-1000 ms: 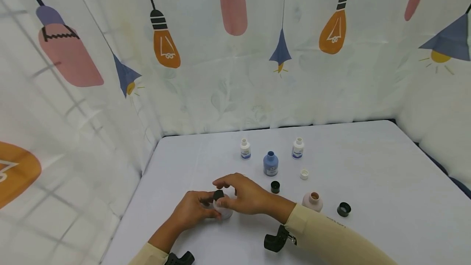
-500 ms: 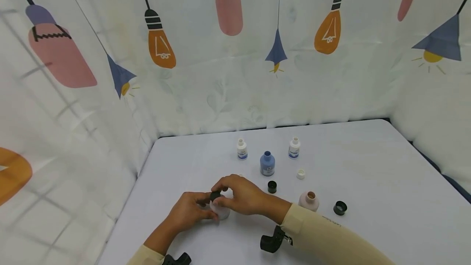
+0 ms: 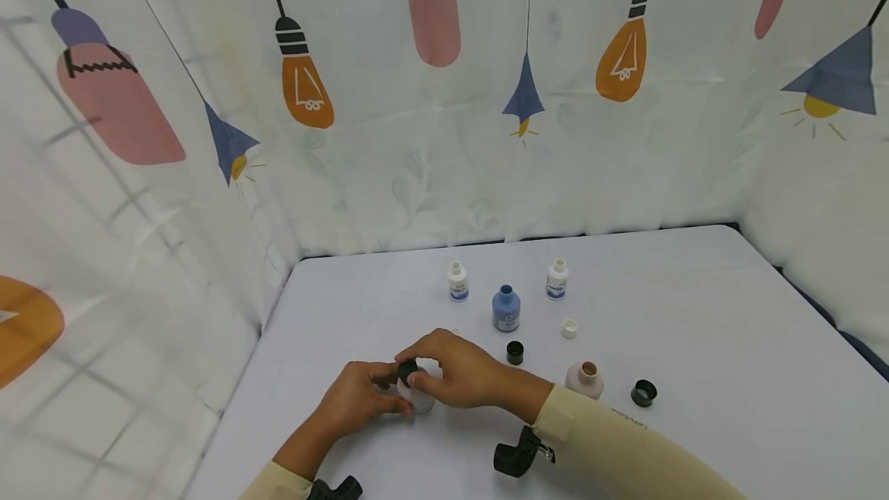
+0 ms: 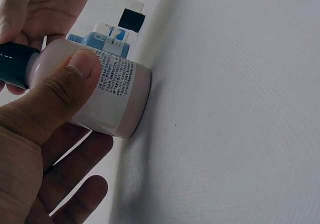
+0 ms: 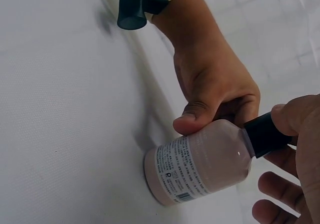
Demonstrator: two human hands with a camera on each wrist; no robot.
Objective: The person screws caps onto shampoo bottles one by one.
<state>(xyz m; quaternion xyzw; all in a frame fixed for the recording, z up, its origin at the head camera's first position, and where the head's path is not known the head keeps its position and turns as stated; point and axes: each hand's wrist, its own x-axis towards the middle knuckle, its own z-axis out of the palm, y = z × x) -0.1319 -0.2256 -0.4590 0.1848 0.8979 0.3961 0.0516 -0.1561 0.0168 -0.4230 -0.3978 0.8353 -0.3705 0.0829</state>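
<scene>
A pale pink bottle [image 5: 220, 156] with a printed label stands on the white table, a black cap [image 5: 265, 134] on its neck. My left hand [image 3: 357, 400] grips the bottle's body, its thumb pressed beside the label in the left wrist view. From the other side my right hand [image 3: 458, 373] pinches the black cap between thumb and fingers. In the head view the two hands cover much of the bottle.
Behind the hands stand a blue uncapped bottle [image 3: 506, 310] and two small white uncapped bottles, one left [image 3: 458, 282], one right [image 3: 557, 281]. A pink uncapped bottle [image 3: 585, 380] sits by the right sleeve. Loose caps lie near: black [image 3: 515, 353], white [image 3: 569, 329], larger black [image 3: 643, 393].
My right hand's fingers have closed in from above the black cap to pinch it. The left hand keeps its hold on the bottle. The head view has shifted slightly.
</scene>
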